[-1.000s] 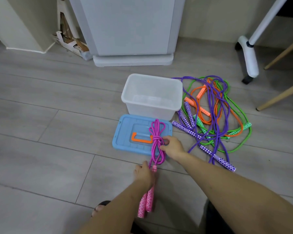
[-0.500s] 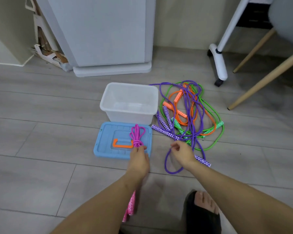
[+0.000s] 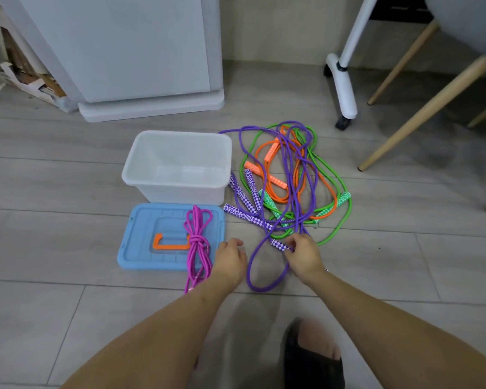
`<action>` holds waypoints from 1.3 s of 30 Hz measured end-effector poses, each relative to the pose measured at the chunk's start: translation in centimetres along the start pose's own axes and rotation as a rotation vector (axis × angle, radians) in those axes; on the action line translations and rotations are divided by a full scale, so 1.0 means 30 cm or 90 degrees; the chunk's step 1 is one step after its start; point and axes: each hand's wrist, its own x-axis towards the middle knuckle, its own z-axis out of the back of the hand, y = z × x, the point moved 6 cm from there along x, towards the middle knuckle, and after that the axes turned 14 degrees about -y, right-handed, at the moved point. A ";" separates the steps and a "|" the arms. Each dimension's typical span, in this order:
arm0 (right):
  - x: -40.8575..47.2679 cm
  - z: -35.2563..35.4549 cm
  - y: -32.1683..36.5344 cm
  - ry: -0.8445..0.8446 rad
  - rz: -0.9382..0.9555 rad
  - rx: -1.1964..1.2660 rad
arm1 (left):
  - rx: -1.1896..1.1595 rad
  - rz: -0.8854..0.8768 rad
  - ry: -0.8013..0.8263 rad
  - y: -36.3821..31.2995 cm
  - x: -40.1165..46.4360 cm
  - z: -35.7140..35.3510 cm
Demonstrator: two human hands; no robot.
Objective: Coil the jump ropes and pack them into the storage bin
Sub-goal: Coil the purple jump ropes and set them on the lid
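Note:
A coiled, knotted pink jump rope point(image 3: 197, 242) lies across the blue lid point(image 3: 146, 242) with its orange handle. Behind the lid stands the white storage bin point(image 3: 177, 164), with nothing inside. To the right lies a tangle of purple rope point(image 3: 292, 175), orange rope point(image 3: 267, 175) and green rope point(image 3: 337, 220). My right hand point(image 3: 302, 255) pinches a purple checkered handle point(image 3: 278, 244) at the tangle's near edge. My left hand point(image 3: 230, 259) hovers just right of the pink rope, fingers loosely curled, holding nothing.
A grey cabinet point(image 3: 124, 51) stands behind the bin. A white wheeled stand point(image 3: 344, 88) and wooden chair legs point(image 3: 421, 113) are at the right. My foot in a dark sandal point(image 3: 312, 357) is at the bottom. Cardboard scraps point(image 3: 31, 80) lie far left.
My left hand has let go of the pink rope and shifted right. My right hand has closed on a purple handle.

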 end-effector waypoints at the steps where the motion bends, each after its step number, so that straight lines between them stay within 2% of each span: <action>1: -0.002 -0.005 -0.006 0.014 0.009 -0.011 | -0.001 0.007 0.003 0.003 0.009 -0.016; 5: 0.004 -0.021 -0.019 0.037 -0.006 -0.019 | 0.024 0.040 0.066 0.037 0.025 -0.077; 10: 0.037 -0.036 -0.032 0.033 -0.070 0.005 | -0.014 0.148 0.108 0.090 0.024 -0.141; 14: 0.056 -0.029 -0.040 0.026 -0.106 0.034 | -0.034 0.158 0.171 0.089 0.009 -0.212; 17: 0.061 -0.026 -0.029 0.044 -0.101 0.026 | -0.074 0.155 0.182 0.057 -0.017 -0.253; 20: 0.066 -0.008 0.003 0.033 -0.045 0.033 | -0.091 0.157 0.176 0.023 -0.040 -0.280; 23: 0.074 0.010 0.089 0.006 0.118 0.047 | -0.077 0.135 0.200 -0.005 -0.057 -0.306; 25: 0.071 -0.023 0.141 0.077 0.184 0.005 | -0.067 0.125 0.212 -0.006 -0.061 -0.320; 28: 0.062 -0.083 0.140 0.182 0.200 -0.179 | -0.062 0.140 0.205 0.015 -0.060 -0.316; 30: 0.058 -0.090 0.121 0.185 0.203 -0.274 | -0.080 0.165 0.186 0.032 -0.056 -0.292; 35: 0.041 -0.083 0.077 0.195 0.158 -0.361 | -0.112 0.226 0.150 0.099 -0.024 -0.244; 39: 0.027 -0.054 0.065 0.198 0.091 -0.333 | -0.158 0.240 0.138 0.063 -0.013 -0.174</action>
